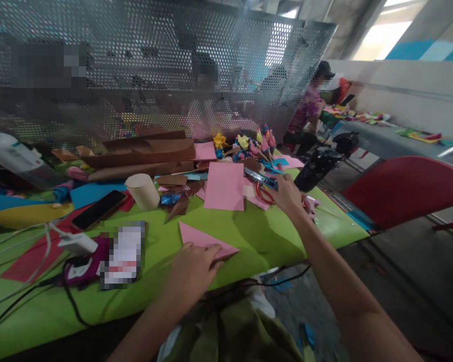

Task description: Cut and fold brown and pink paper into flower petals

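Note:
My left hand (194,271) lies on a pink paper triangle (196,235) at the table's front edge, its fingers resting flat over the paper. Farther off, to the right, my right hand (287,193) is closed on the end of a utility knife (259,178), whose tip points left. Just below the knife lie red-handled scissors (265,193), partly covered by the hand and paper scraps. A flat pink paper sheet (224,186) is behind the triangle.
A cream paper roll (142,191), a dark phone (99,209) and a purple power strip (86,262) with cables are at left. Paper flowers (262,146) stand before the perforated metal screen (143,65). A red chair (407,188) and a seated person (305,108) are at right.

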`<state>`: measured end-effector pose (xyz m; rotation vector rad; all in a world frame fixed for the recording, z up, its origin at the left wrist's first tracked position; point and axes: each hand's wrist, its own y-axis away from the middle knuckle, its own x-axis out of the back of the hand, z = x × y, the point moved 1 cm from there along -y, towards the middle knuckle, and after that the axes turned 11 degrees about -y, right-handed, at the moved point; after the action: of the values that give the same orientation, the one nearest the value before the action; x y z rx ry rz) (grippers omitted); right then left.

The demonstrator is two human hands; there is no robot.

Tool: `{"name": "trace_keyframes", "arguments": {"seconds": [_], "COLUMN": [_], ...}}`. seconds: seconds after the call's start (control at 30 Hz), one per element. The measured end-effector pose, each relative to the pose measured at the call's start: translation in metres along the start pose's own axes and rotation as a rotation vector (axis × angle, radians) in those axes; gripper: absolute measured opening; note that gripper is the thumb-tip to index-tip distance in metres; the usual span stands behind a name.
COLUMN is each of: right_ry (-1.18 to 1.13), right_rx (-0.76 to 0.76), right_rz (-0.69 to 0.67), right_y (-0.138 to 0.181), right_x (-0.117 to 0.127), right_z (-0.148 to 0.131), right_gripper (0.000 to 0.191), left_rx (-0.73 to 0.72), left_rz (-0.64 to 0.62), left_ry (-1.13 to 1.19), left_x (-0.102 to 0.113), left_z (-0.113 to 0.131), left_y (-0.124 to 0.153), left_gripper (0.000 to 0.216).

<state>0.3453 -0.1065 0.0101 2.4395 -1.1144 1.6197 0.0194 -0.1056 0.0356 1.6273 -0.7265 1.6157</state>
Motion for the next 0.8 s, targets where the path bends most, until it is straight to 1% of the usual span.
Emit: {"name": "trace_keyframes", "arguments": {"seconds": [0.1,0.17,0.27,0.33,0.4,0.53,0.6,0.7,0.8], "right_ry": [-0.159,-0.289,-0.452,-0.511,-0.546,-0.576,-0.594,-0.625,-0.620], "right_rx": [0.090,0.191,0.295,0.318,0.330,0.313,0.279,0.188,0.107], "right_rz": [0.027,-0.028,-0.224,-0.355,-0.447,-0.539,-0.564,-0.589,-0.613], "right_y": [0.025,0.048,0.086,0.108,0.124,0.136,0.137,0.138,0.141], "right_x": [0.019,0.028,0.036,0.038,0.038,0.037,0.037,0.037,0.040], "right_z": [0.027,0.040,0.045,0.039,0.031,0.020,0.018,0.016,0.014], "right_gripper": [0.041,0.043,0.041,0.042,0.045,0.052,0.050,0.045,0.041], "left_rx": [-0.017,-0.013,0.029,0.056,0.067,0.080,0.097,0.122,0.136], "left_rz": [0.001,-0.001,-0.017,-0.020,-0.018,-0.022,-0.043,-0.089,-0.107], "left_ry": [-0.006,0.011,0.066,0.093,0.100,0.096,0.101,0.114,0.127], "left_x": [-0.002,-0.003,-0.002,-0.001,0.002,0.005,0.006,0.006,0.006], "left_z": [0.004,0.001,-0.008,-0.014,-0.017,-0.017,-0.016,-0.016,-0.016], "left_y": [-0.003,-0.003,0.000,0.002,0.005,0.007,0.008,0.007,0.007], "left_gripper": [0.026,0.027,0.025,0.025,0.026,0.027,0.027,0.026,0.026]}}
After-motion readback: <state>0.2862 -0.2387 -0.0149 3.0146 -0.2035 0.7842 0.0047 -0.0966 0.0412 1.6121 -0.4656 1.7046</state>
